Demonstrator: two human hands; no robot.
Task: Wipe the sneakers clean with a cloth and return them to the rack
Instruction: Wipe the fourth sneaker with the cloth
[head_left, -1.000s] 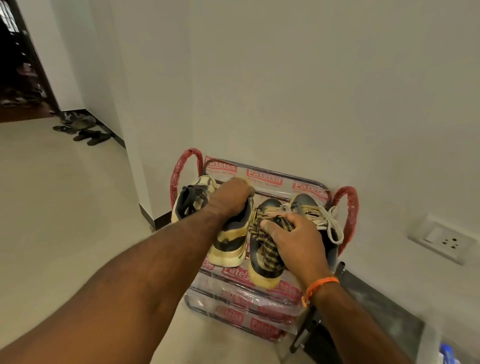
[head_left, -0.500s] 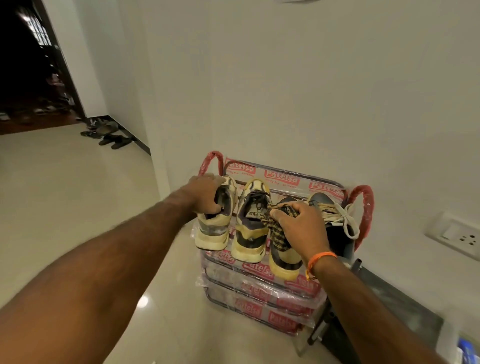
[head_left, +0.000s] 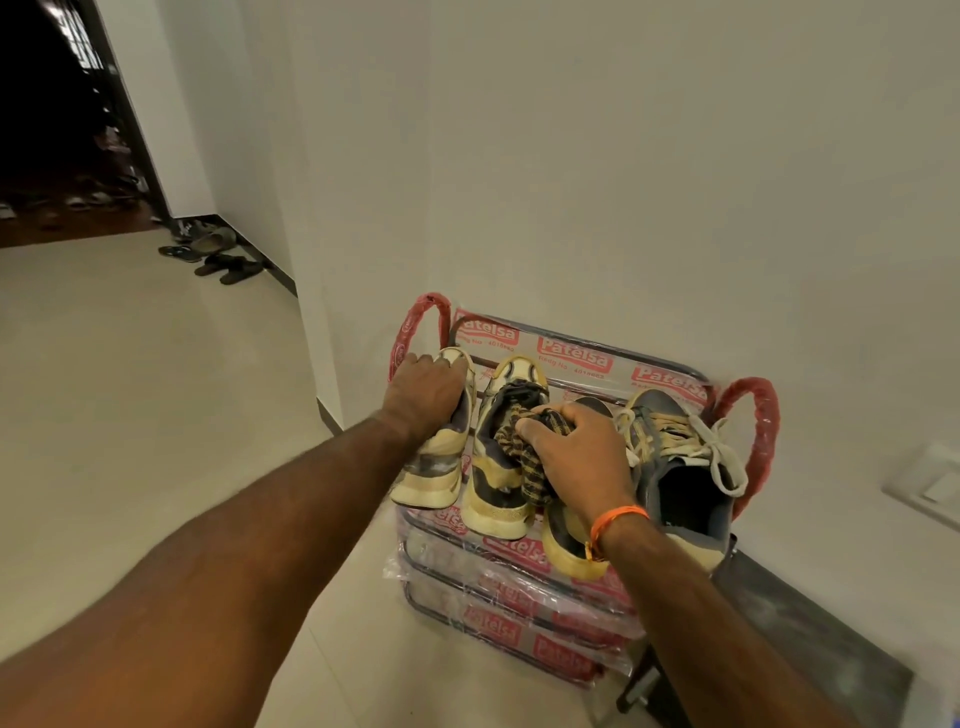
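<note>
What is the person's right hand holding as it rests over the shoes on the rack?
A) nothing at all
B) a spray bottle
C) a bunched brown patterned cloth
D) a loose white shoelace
C: the right hand has its fingers curled round a bunched brown patterned cloth, which hangs down over the sneakers on the top shelf of the rack.

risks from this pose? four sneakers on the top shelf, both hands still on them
1. The leftmost sneaker sits at the rack end, heel past the front rail; when the left hand lets go it might tip off.
2. The right hand holds the cloth draped over the second sneaker; pulling it away could drag that shoe forward.
</note>
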